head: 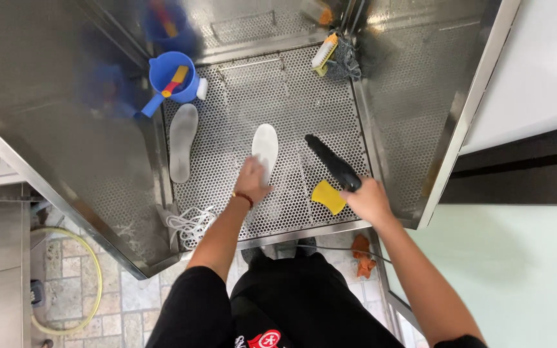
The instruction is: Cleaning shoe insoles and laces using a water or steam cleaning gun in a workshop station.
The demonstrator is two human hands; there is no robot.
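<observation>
My left hand (251,180) presses on the near end of a white shoe insole (265,144) lying flat on the perforated steel floor (317,109) of a wash cabinet. My right hand (369,200) grips a black spray nozzle (331,161) that points up and left toward the insole. A yellow sponge (327,196) lies just left of my right hand. A second, greyish insole (182,140) lies to the left, apart from both hands.
A blue scoop cup (171,77) with small tools stands at the back left. A scrub brush (324,51) sits at the back. White laces (187,222) lie at the front left corner. Steel walls (66,96) enclose the cabinet; a yellow hose (97,277) loops on the tiled floor.
</observation>
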